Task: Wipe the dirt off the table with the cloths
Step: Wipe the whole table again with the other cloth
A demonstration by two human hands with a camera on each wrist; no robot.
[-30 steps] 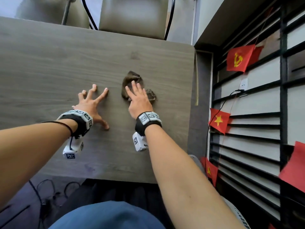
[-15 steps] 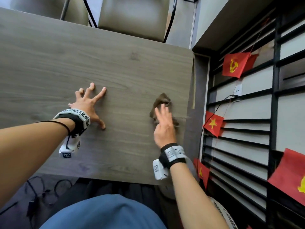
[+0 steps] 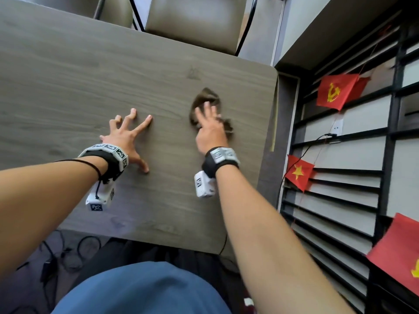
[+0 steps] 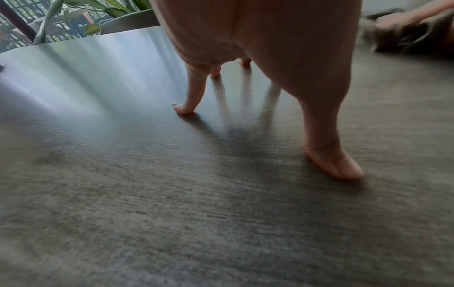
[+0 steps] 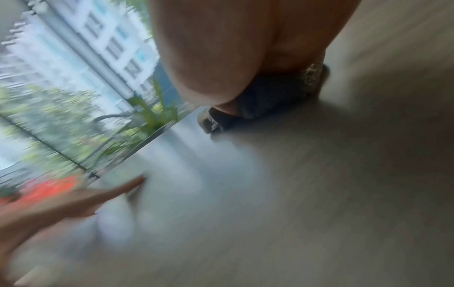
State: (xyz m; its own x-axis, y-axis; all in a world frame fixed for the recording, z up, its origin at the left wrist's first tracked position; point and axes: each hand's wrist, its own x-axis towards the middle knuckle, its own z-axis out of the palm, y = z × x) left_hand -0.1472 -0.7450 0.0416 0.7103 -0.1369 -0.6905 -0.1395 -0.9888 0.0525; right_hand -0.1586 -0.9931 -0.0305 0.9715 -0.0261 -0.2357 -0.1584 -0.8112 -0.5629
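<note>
A crumpled brown cloth (image 3: pixel 205 97) lies on the grey wood-grain table (image 3: pixel 90 75), toward its right side. My right hand (image 3: pixel 209 130) lies on top of it with fingers straight, pressing it flat to the surface; the right wrist view shows the cloth (image 5: pixel 267 104) bunched under my palm, blurred by motion. My left hand (image 3: pixel 136 141) is spread wide to the left of the cloth and holds nothing. Its fingertips (image 4: pixel 183 110) are planted on the bare tabletop. At the far right of the left wrist view the cloth (image 4: pixel 403 36) shows under the other hand.
The table's right edge (image 3: pixel 274 114) runs close to the cloth, with a gap and a slatted wall hung with red flags (image 3: pixel 337 91) beyond. A padded chair (image 3: pixel 192 21) stands at the far side. Cables (image 3: pixel 68 252) lie on the floor below the near edge.
My right hand slid the cloth right and toward me near the table's right edge, then back left and away. My left hand stayed planted in place.
</note>
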